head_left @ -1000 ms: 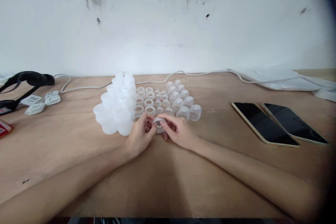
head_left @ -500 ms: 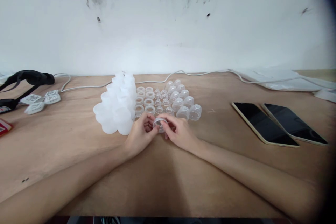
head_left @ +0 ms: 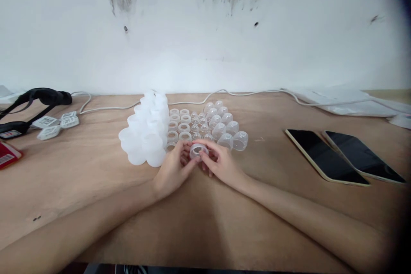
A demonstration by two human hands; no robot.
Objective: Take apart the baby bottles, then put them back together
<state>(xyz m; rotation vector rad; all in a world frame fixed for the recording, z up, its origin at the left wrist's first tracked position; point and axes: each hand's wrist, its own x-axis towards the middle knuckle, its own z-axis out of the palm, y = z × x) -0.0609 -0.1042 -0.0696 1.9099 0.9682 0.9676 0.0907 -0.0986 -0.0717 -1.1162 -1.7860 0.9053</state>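
Between my two hands is a translucent bottle collar ring (head_left: 193, 154), its round opening facing up toward me. My left hand (head_left: 173, 166) grips its left side with thumb and curled fingers. On the opposite side, my right hand (head_left: 223, 163) pinches the rim, thumb at the front and forefinger over the top. Just beyond my hands stand rows of similar collar rings (head_left: 184, 127), small clear bottle nipples (head_left: 204, 128) and clear domed caps (head_left: 231, 127). Frosted white bottles (head_left: 136, 154) are bunched left of the rings. My hands partly cover the nearest rings and nipples.
Two dark-screened phones (head_left: 324, 156) lie on the wooden table (head_left: 272, 231) at right. A white cable (head_left: 250, 93) runs along the wall. Black straps (head_left: 45, 94), white labelled blocks (head_left: 49, 132) and a red packet (head_left: 9, 154) lie at left; a plastic bag (head_left: 337, 102) lies back right.
The view has shifted slightly, so the whole scene sits a little lower and farther right. Both hands still hold the collar ring, whose tilt has changed a little.
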